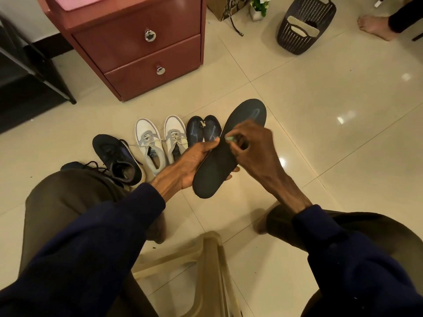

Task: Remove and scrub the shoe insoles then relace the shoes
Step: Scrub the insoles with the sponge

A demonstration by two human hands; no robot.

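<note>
A long black insole (pixel 219 163) is held up over the floor, toe end pointing away from me. My left hand (pixel 194 161) grips its heel half from underneath, thumb on the left edge. My right hand (pixel 249 147) lies over the insole's middle and pinches a small greenish scrubbing piece (pixel 230 138) against its surface. On the floor behind stand a black sneaker (pixel 119 156) with loose laces, a pair of white and grey sneakers (pixel 160 143), and a pair of dark slip-on shoes (pixel 202 129). Another black shoe (pixel 77 167) is partly hidden by my left knee.
A red-brown drawer cabinet (pixel 142 46) stands behind the shoes. A dark plastic basket (pixel 304 26) sits at the back right, near another person's bare foot (pixel 375 26). A beige plastic stool (pixel 194 271) is between my knees. A black rack (pixel 27 72) stands at left.
</note>
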